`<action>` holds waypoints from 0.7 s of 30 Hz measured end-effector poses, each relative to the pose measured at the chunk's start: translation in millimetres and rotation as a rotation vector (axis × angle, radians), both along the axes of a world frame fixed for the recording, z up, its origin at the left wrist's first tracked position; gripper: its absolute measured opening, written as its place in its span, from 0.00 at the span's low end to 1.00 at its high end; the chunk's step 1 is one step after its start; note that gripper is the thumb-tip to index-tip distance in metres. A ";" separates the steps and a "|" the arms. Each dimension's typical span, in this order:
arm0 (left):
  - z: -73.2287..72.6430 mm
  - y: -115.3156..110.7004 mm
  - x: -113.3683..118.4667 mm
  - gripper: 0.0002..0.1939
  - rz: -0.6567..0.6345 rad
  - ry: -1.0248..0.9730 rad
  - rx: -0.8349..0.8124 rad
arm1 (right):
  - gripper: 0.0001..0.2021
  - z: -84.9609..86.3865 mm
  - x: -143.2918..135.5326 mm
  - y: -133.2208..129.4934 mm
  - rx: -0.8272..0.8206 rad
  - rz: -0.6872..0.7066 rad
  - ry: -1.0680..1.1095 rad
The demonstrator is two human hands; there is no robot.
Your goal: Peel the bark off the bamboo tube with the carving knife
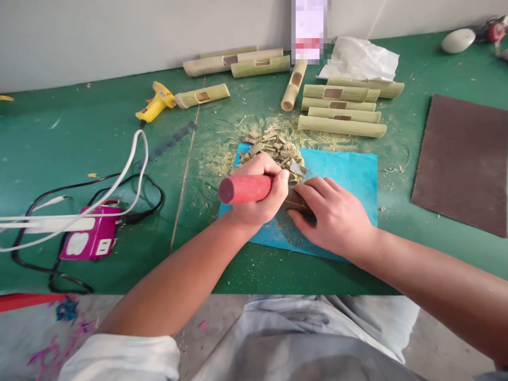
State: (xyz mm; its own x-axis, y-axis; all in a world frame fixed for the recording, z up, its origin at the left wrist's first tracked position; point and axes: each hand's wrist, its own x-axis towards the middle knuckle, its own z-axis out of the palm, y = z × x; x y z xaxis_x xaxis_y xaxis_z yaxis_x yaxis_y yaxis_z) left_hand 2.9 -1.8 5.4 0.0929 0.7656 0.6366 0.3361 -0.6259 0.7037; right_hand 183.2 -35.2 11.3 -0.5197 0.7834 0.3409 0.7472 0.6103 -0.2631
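My left hand (264, 198) is closed round a tool with a thick red handle (248, 189); the tool's working end is hidden behind the fingers. Just right of it, my right hand (333, 214) grips a brownish bamboo piece (294, 199), fingers over its top and thumb at the near side. Both hands are over a blue sheet (345, 169) on the green table. A pile of bamboo chips and shavings (273, 145) lies right behind the hands, with a small grey metallic-looking piece (297, 168) at its near edge.
Cut bamboo tubes (342, 127) lie at the back right, others (260, 66) at the back middle. A yellow glue gun (156, 103), dark ruler (169, 143), purple power block (91, 233) and cables are left. A brown board (462, 164) lies right; a white mouse (458, 41) sits behind.
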 end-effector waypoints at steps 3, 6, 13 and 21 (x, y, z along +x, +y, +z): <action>-2.3 1.8 -0.5 0.13 0.001 -0.011 0.008 | 0.15 -2.7 -0.4 1.8 0.013 0.024 -0.027; -3.9 2.2 -0.6 0.14 -0.010 -0.060 0.015 | 0.15 -4.4 0.4 2.6 0.017 0.032 -0.021; -6.4 2.8 4.9 0.16 0.014 -0.261 -0.020 | 0.14 -5.3 0.0 -0.2 0.023 0.035 -0.022; -4.7 4.0 6.4 0.16 0.024 -0.276 0.038 | 0.14 -3.9 -0.7 -1.9 0.039 0.016 -0.033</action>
